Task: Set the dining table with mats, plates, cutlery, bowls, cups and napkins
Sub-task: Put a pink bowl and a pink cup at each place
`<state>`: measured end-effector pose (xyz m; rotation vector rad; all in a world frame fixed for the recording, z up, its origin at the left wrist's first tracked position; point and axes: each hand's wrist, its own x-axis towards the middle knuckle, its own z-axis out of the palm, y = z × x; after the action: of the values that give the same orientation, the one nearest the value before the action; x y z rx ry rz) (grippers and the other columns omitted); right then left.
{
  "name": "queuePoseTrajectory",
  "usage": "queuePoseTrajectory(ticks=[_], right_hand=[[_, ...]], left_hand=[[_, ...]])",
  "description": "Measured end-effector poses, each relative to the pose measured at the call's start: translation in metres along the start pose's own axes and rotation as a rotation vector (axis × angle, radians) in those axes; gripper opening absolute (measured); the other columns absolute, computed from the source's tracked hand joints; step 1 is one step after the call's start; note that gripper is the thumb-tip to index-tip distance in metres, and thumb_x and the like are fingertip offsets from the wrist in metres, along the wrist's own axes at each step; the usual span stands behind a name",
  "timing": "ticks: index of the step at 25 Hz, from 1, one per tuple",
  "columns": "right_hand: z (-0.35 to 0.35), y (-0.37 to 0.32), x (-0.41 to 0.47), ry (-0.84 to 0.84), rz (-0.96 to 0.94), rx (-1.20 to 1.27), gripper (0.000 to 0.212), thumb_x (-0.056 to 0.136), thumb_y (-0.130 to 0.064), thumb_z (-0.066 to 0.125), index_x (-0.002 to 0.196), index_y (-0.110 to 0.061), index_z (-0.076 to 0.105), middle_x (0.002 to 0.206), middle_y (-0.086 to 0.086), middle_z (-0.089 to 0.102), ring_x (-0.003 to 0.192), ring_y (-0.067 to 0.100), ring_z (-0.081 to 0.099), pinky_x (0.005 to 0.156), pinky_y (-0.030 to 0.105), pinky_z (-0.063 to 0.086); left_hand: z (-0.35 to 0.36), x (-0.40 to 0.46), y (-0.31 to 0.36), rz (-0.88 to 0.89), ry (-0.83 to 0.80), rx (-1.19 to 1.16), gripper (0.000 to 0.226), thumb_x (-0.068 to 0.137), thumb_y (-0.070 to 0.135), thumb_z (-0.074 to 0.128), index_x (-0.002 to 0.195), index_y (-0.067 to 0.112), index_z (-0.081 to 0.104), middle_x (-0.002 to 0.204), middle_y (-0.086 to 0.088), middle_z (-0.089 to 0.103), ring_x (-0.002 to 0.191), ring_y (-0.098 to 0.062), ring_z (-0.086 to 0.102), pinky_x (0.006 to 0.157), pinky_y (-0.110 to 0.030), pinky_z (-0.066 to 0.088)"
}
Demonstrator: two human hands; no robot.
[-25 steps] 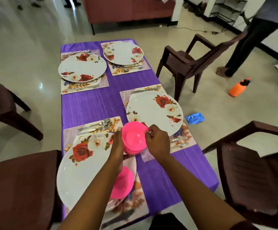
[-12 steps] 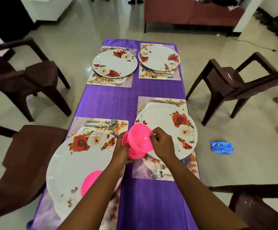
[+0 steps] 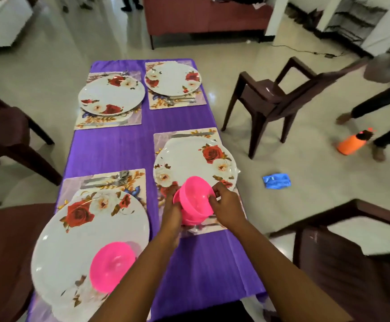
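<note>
Purple table (image 3: 124,147) with four plates. Left hand (image 3: 171,211) and right hand (image 3: 225,205) grip stacked pink bowls (image 3: 195,199) at the 6 o'clock rim of the near-right plate (image 3: 189,159). Another bowl (image 3: 111,266) rests on the near-left plate (image 3: 61,252).

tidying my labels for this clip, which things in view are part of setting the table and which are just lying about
Part of the job:
- stack of pink plastic bowls, held by left hand and right hand
- pink plastic bowl on near white rose-print plate
- floral place mats
- steel cutlery

Lying about:
- orange bottle on floor
- blue crumpled wrapper on floor

both hands (image 3: 226,206) grip stacked pink bowls (image 3: 195,201) over a floral plate (image 3: 195,162)
</note>
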<state>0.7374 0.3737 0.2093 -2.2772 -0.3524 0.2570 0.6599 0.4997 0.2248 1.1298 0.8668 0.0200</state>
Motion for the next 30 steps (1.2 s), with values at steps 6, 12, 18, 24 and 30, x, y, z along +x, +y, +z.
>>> queuePoseTrajectory(ticks=[6, 12, 18, 24, 30], right_hand=[[-0.063, 0.037, -0.056, 0.186, 0.100, -0.181, 0.009, 0.090, -0.007, 0.054, 0.098, -0.002, 0.052, 0.084, 0.022, 0.063, 0.079, 0.041, 0.060, 0.062, 0.036, 0.038], [-0.102, 0.070, -0.064, 0.203, 0.222, -0.227, 0.011, 0.090, -0.006, 0.047, 0.101, -0.003, 0.047, 0.089, 0.023, 0.062, 0.082, 0.044, 0.058, 0.060, 0.034, 0.032], [-0.151, 0.132, -0.025, 0.145, 0.234, -0.187, 0.009, 0.090, -0.006, 0.047, 0.099, -0.004, 0.045, 0.083, 0.019, 0.058, 0.078, 0.043, 0.057, 0.059, 0.034, 0.033], [-0.256, 0.212, 0.022, 0.108, 0.229, -0.254, 0.020, 0.093, -0.010, 0.048, 0.112, -0.003, 0.048, 0.094, 0.022, 0.062, 0.085, 0.042, 0.059, 0.063, 0.033, 0.031], [-0.331, 0.266, 0.056, 0.063, 0.220, -0.319, 0.018, 0.094, -0.006, 0.046, 0.111, -0.002, 0.047, 0.089, 0.021, 0.060, 0.069, 0.031, 0.044, 0.061, 0.031, 0.026]], left_hand=[[0.064, -0.026, -0.042, -0.070, -0.181, 0.058, 0.022, 0.097, 0.044, 0.048, 0.117, 0.038, 0.056, 0.114, 0.000, 0.066, 0.089, -0.030, 0.068, 0.062, -0.049, 0.058], [0.119, -0.028, -0.065, -0.081, -0.211, 0.090, 0.015, 0.093, 0.034, 0.059, 0.106, 0.042, 0.063, 0.111, 0.000, 0.070, 0.094, -0.032, 0.070, 0.058, -0.048, 0.057], [0.204, -0.009, -0.075, -0.092, -0.139, 0.090, 0.028, 0.085, 0.040, 0.056, 0.114, 0.041, 0.059, 0.118, 0.000, 0.066, 0.100, -0.035, 0.066, 0.056, -0.044, 0.058], [0.341, -0.001, -0.092, -0.148, -0.118, 0.032, 0.028, 0.092, 0.029, 0.056, 0.120, 0.034, 0.059, 0.123, 0.000, 0.065, 0.104, -0.038, 0.065, 0.054, -0.029, 0.053], [0.436, 0.012, -0.111, -0.182, -0.131, -0.007, 0.022, 0.094, 0.030, 0.054, 0.113, 0.041, 0.061, 0.122, 0.001, 0.065, 0.100, -0.038, 0.066, 0.050, -0.035, 0.056]])
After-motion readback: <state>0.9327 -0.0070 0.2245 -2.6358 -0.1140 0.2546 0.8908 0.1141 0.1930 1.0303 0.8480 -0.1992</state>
